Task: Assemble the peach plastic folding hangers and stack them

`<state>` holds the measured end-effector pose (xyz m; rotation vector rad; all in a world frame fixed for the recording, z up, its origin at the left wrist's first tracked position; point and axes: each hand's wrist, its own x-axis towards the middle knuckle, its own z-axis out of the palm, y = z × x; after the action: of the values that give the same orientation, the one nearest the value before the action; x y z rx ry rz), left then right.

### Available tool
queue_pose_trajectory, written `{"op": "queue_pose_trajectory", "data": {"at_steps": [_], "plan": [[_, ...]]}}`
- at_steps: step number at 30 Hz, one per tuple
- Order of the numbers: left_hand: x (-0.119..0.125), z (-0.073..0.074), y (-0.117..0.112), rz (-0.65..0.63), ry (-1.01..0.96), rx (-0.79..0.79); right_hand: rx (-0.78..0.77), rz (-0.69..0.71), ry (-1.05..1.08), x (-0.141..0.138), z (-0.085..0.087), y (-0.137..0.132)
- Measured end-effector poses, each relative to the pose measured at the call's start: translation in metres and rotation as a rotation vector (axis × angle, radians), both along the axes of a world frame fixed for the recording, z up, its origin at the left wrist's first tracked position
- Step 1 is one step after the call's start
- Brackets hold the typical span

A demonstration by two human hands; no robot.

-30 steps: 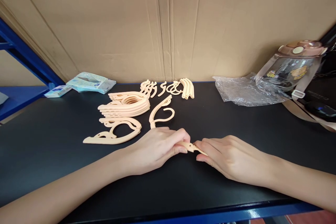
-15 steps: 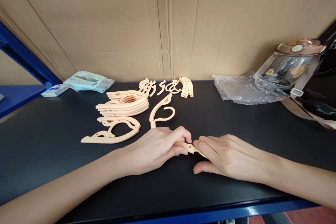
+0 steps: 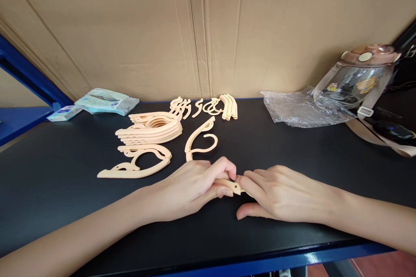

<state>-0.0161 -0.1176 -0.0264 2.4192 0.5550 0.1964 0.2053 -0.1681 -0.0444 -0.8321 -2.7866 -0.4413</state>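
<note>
My left hand and my right hand meet near the front of the black tabletop. Both pinch a small peach plastic hanger part between them; most of it is hidden under the fingers. Just behind my left hand lies a peach hook piece. To the left of that lies a single folded hanger, with a stack of folded peach hangers behind it. Several small loose hanger parts lie at the back by the wall.
A cardboard wall closes off the back. Tissue packets lie back left beside a blue frame. A crumpled clear plastic bag and a tilted drinking bottle with a strap sit back right.
My hands have closed in a little on the part, my right fingers sliding further over it. The view has shifted slightly; the piles have not moved.
</note>
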Motion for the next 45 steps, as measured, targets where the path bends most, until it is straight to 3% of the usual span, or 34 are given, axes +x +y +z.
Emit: {"op": "queue_pose_trajectory", "data": {"at_steps": [8,13,20,25,29,35,40,45], "plan": [[0.003,0.002,-0.007,0.019,-0.033,-0.041,-0.055,0.009,-0.008,0.001,-0.002,0.000],[0.002,0.003,-0.006,0.043,-0.055,0.063,-0.120,0.015,0.056,0.001,0.000,0.002],[-0.007,0.004,0.010,0.311,-0.082,0.402,-0.130,0.057,0.104,0.004,0.005,0.006],[-0.008,-0.003,0.015,0.435,-0.009,0.348,-0.209,0.054,0.213,0.009,0.010,0.008],[-0.007,-0.007,0.015,0.431,0.049,0.398,-0.234,-0.018,0.290,0.012,0.016,0.007],[-0.009,-0.005,0.016,0.419,0.092,0.468,-0.282,-0.256,0.383,0.019,0.009,0.018],[-0.009,-0.005,0.013,0.404,0.117,0.471,-0.481,-0.334,0.512,0.025,0.005,0.029],[-0.011,-0.010,0.015,0.446,0.134,0.523,-0.702,-0.183,0.503,0.023,0.012,0.027]]}}
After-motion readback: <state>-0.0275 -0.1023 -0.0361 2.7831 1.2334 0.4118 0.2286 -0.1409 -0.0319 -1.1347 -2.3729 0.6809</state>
